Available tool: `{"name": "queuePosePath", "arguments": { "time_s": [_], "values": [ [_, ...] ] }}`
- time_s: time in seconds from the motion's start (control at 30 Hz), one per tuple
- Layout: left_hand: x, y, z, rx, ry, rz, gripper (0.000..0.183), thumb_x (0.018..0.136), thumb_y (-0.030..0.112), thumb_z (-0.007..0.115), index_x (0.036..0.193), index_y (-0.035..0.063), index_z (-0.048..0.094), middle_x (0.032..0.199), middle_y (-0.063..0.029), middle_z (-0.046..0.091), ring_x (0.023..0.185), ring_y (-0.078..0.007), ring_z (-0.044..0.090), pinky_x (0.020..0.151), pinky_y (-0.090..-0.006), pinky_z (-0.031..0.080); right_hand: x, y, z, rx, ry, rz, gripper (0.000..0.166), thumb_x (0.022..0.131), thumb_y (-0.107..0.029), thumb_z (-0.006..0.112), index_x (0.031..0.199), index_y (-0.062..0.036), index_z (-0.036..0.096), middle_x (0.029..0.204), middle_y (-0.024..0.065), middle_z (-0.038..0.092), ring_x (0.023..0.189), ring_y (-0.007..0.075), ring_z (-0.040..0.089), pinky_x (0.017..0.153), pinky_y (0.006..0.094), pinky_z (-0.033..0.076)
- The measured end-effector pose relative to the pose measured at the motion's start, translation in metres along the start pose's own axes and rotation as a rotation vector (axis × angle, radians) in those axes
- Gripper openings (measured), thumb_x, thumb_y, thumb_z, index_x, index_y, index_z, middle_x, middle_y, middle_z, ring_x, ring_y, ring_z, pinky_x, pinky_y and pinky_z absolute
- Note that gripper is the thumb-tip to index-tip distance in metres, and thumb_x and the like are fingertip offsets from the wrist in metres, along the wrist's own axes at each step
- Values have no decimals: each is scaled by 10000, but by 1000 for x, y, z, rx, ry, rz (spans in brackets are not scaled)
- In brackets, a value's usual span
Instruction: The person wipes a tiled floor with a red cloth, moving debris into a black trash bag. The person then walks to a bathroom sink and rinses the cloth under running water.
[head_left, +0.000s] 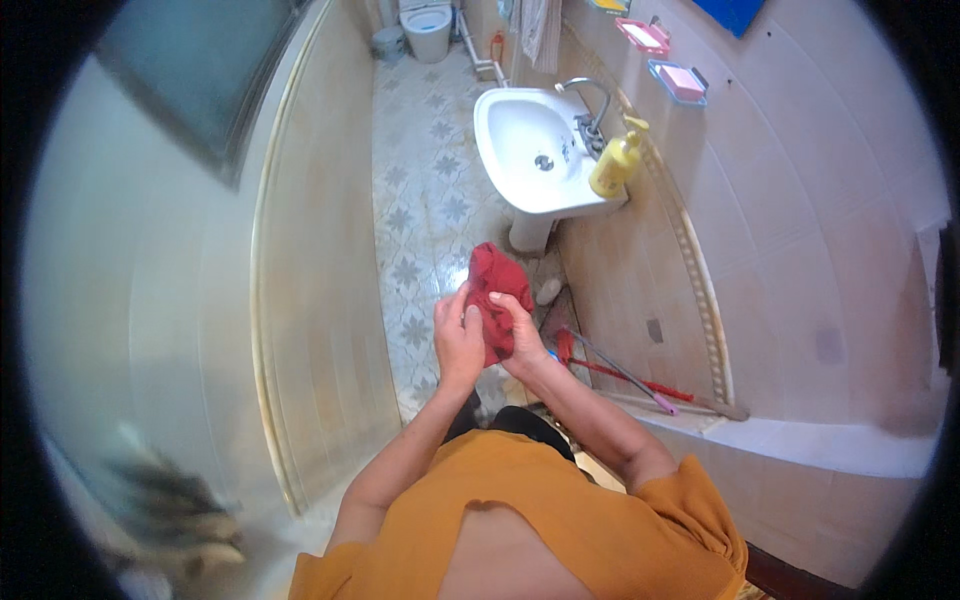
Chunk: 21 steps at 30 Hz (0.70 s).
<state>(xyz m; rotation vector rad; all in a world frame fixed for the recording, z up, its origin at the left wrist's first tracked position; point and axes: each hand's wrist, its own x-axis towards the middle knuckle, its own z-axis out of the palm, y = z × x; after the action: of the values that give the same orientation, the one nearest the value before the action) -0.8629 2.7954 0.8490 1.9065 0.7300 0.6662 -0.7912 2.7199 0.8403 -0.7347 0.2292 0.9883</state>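
A crumpled red cloth (499, 289) is held up between my two hands in front of my body, above the tiled floor. My left hand (460, 337) grips its left edge, thumb upward. On the other side, my right hand (523, 334) grips the cloth with the thumb lying over it. Beyond the cloth, up and to the right, stands a white pedestal washbasin (517, 191) with a curved metal faucet (600, 97). A yellow pump bottle (615, 165) rests on the basin's near right corner.
Long-handled tools, one with a pink-ended handle (664, 403), lean at the right wall. Two soap dishes, pink (652, 46) and blue (701, 97), hang above the basin. A toilet (429, 37) and a bucket (389, 45) stand at the far end. Tiled walls flank the narrow floor.
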Motion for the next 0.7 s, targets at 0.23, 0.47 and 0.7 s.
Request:
{"name": "queuePosePath", "arguments": {
  "time_s": [0.23, 0.47, 0.7],
  "values": [
    [145, -27, 52, -99, -243, 180, 423, 923, 149, 479, 1313, -12, 511, 1264, -205, 533, 1184, -326, 515, 1033, -377, 380, 142, -61, 11, 33, 177, -210, 310, 837, -317, 639, 1052, -95, 614, 976, 36, 653, 898, 183, 616, 824, 333, 496],
    [288, -32, 119, -216, -398, 236, 472, 896, 160, 517, 1339, 2, 491, 1383, -276, 438, 1311, -377, 409, 1098, -408, 310, 253, -186, 34, -322, 206, -447, 390, 849, -367, 664, 1100, -79, 587, 998, 55, 650, 898, 177, 624, 792, 363, 512],
    [371, -107, 148, 14, -591, -126, 492, 898, 164, 542, 1366, 25, 477, 1221, -165, 610, 1120, -264, 580, 946, -332, 447, 369, -243, -76, -962, 740, -649, 896, 772, -455, 739, 1424, 8, 336, 1344, 229, 488, 1229, 318, 493, 991, 425, 409]
  ]
}}
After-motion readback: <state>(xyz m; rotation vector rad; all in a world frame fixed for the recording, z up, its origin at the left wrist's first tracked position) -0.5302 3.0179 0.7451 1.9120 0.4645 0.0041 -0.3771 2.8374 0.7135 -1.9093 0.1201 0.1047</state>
